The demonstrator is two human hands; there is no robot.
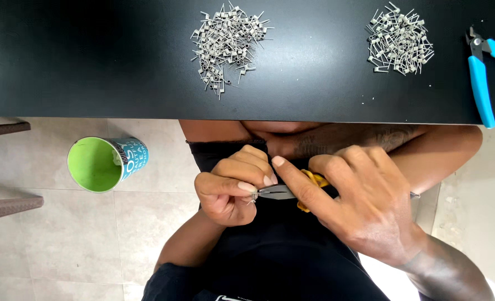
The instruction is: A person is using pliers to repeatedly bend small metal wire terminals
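Observation:
My left hand (231, 187) pinches a tiny metal wire coil (253, 194) between thumb and fingers, over my lap. My right hand (364, 203) grips small yellow-handled pliers (310, 179), with the forefinger stretched along them. The steel jaws (275, 192) of the pliers meet the coil at my left fingertips. Both hands are below the near edge of a black table (91, 67). Most of the pliers' handles are hidden in my right palm.
Two piles of small metal wire coils lie on the table, one in the middle (225, 42) and one to the right (399, 39). Blue-handled cutters (480, 72) lie at the table's right end. A cup with a green inside (105, 163) stands on the tiled floor on the left.

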